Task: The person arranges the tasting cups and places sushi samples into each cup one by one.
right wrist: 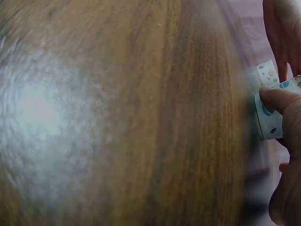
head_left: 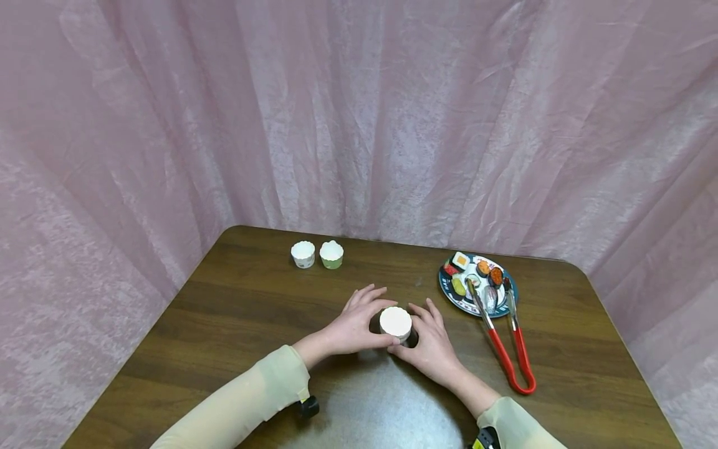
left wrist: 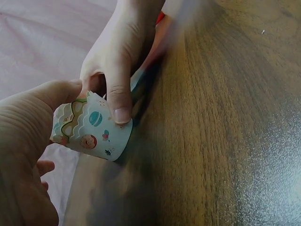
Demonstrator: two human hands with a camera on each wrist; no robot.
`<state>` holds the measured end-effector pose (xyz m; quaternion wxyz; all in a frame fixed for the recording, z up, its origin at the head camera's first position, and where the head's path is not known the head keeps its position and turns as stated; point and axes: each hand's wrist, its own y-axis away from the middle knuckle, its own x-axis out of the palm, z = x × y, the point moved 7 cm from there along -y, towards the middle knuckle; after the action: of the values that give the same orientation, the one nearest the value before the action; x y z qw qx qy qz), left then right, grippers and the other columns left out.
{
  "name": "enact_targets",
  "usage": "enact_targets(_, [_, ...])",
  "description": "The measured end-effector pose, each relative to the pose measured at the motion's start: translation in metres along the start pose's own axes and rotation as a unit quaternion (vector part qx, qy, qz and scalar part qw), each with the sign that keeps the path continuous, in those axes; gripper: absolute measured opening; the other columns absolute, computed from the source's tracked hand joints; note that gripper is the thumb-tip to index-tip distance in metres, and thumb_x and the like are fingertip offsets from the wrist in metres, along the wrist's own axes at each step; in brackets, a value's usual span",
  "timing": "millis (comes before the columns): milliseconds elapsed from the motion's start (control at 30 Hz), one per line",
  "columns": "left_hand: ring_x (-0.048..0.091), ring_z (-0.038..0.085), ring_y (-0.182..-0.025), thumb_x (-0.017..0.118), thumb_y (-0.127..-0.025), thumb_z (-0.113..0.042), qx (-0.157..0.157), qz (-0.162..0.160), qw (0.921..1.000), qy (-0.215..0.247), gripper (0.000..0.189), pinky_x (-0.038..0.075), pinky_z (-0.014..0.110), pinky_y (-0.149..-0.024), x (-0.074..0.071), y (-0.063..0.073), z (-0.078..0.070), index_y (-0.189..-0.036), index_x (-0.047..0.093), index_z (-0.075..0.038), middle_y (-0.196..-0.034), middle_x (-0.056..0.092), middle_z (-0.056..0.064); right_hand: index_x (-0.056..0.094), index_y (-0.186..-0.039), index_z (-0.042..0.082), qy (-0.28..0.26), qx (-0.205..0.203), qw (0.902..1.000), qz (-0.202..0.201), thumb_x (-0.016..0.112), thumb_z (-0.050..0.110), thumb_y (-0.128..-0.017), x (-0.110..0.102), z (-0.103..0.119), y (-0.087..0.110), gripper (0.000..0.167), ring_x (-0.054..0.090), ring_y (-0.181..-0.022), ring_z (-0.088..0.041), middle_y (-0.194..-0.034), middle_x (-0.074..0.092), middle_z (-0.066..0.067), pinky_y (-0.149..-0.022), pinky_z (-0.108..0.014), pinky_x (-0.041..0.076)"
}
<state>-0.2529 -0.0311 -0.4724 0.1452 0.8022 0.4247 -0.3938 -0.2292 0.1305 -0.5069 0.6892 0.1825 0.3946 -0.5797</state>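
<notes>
A small stack of paper baking cups [head_left: 395, 322], white inside, stands upright near the middle of the table, between my hands. Several scalloped rims overlap in the left wrist view, where the outer cup [left wrist: 101, 129] shows doughnuts and leaves printed on white. My left hand [head_left: 361, 324] curves round the left side, its thumb at the rim. From the right, my right hand [head_left: 430, 344] grips the stack, with its thumb [left wrist: 118, 96] on the outer cup's wall close to the base. The far-side fingertips are partly hidden.
Two separate baking cups stand at the back: a white patterned one [head_left: 303, 259] and a green one [head_left: 331, 260]. Back right, a round plate [head_left: 443, 284] bears several sushi pieces. Red-handled tongs [head_left: 505, 358] lie with their tips over it. A pink curtain [head_left: 359, 125] hangs behind the table.
</notes>
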Motion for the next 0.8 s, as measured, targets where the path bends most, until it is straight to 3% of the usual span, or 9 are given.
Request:
enact_targets(267, [0.015, 0.037, -0.154, 0.077, -0.085, -0.056, -0.010, -0.001, 0.9999, -0.003, 0.074, 0.006, 0.063, -0.120, 0.0008, -0.0005, 0.0014, -0.145, 0.058, -0.017, -0.162, 0.035, 0.014, 0.072, -0.121, 0.010, -0.001, 0.010, 0.9998, 0.014, 0.088, 0.047, -0.077, 0.0012, -0.0025, 0.0004, 0.060, 0.012, -0.153, -0.044, -0.151, 0.049, -0.016, -0.117, -0.068, 0.019])
enact_targets(800, [0.013, 0.036, -0.154, 0.074, -0.088, -0.053, -0.004, 0.005, 1.0000, 0.003, 0.072, 0.005, 0.064, -0.120, 0.0012, 0.0006, 0.0012, -0.148, 0.055, -0.018, -0.163, 0.033, 0.013, 0.072, -0.120, 0.009, -0.006, 0.008, 0.9999, 0.003, 0.088, 0.048, -0.076, 0.0022, -0.0035, 0.0011, 0.061, 0.014, -0.152, -0.045, -0.150, 0.050, -0.017, -0.115, -0.069, 0.020])
